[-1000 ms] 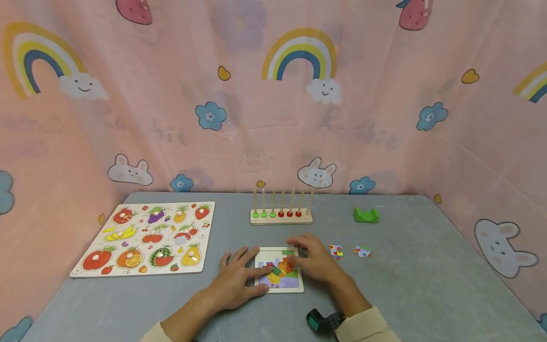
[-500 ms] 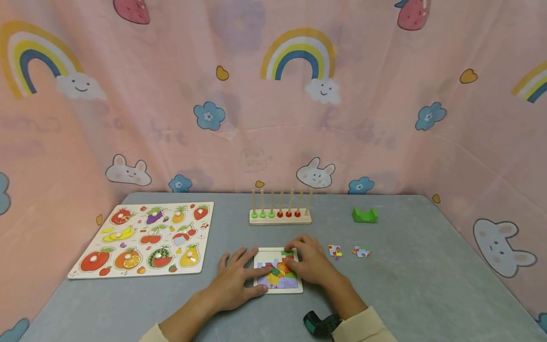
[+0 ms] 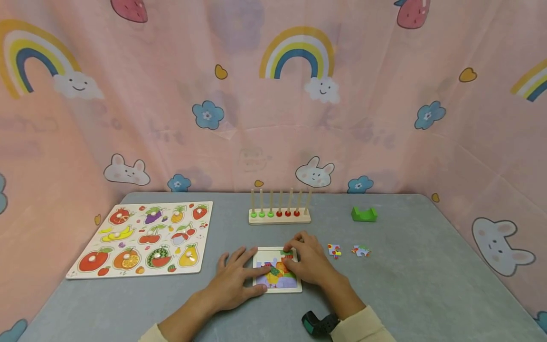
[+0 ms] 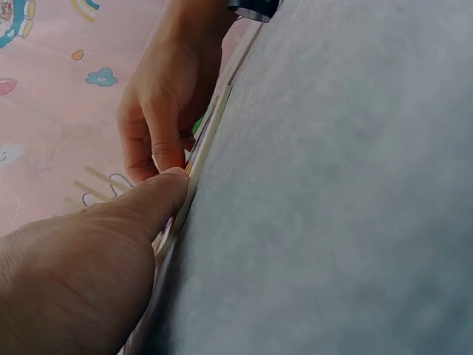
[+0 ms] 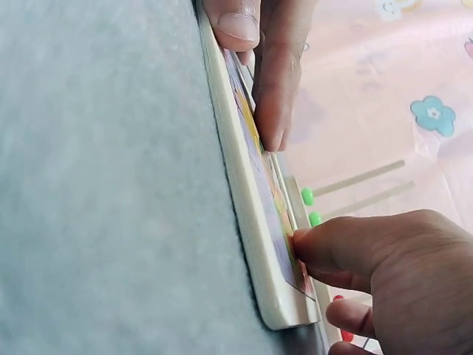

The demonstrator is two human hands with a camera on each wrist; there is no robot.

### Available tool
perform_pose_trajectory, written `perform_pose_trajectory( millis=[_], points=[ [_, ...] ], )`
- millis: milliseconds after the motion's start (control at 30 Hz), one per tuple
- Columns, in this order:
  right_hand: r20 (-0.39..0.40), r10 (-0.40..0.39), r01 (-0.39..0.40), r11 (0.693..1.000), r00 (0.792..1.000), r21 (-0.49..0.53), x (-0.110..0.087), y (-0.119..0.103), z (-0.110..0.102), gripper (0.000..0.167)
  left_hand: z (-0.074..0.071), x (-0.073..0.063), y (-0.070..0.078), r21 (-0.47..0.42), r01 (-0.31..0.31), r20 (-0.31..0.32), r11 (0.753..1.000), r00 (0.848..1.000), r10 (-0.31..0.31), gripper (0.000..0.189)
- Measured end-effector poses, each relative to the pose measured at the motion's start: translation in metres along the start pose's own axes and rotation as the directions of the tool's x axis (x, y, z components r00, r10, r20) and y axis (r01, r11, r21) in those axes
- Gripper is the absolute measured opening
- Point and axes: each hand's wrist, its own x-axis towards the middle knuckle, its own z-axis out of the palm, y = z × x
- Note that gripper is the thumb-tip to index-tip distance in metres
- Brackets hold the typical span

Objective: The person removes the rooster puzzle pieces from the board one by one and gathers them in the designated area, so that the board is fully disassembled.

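Observation:
A small jigsaw puzzle in a pale wooden frame lies on the grey table in the head view. My left hand spreads over its left side, index finger on the picture and thumb on the lower edge. At the upper right corner, my right hand pinches a green and red puzzle piece between thumb and fingers. The right wrist view has the right thumb touching the picture's surface. Bare pale backing shows at the frame's upper left. Two loose puzzle pieces lie to the right.
A fruit knob board lies at the left. Behind the puzzle stands a wooden peg rack with green and red beads. A green block sits at the back right. A black strap device is by the right wrist.
My right fingers have shifted slightly at the upper right corner, and more of the green and red piece shows there. The left hand stays in place.

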Motion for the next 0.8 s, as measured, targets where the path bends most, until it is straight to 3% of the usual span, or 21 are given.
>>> perform_pose_trajectory(
  millis=[167, 533, 800],
  points=[
    [-0.019, -0.005, 0.006, 0.998, 1.000, 0.065, 0.000, 0.001, 0.001, 0.015, 0.000, 0.000, 0.000, -0.005, 0.002, 0.007, 1.000, 1.000, -0.002, 0.047],
    [-0.073, -0.088, 0.098, 0.985, 0.993, 0.143, -0.003, 0.007, 0.001, 0.017, 0.000, 0.000, 0.000, 0.004, -0.010, -0.007, 1.000, 1.000, 0.010, 0.046],
    [-0.056, -0.133, 0.140, 0.976, 0.990, 0.167, -0.005, 0.015, -0.001, 0.023, 0.000, -0.001, 0.000, 0.008, -0.018, -0.017, 1.000, 1.000, 0.018, 0.046]
  ],
)
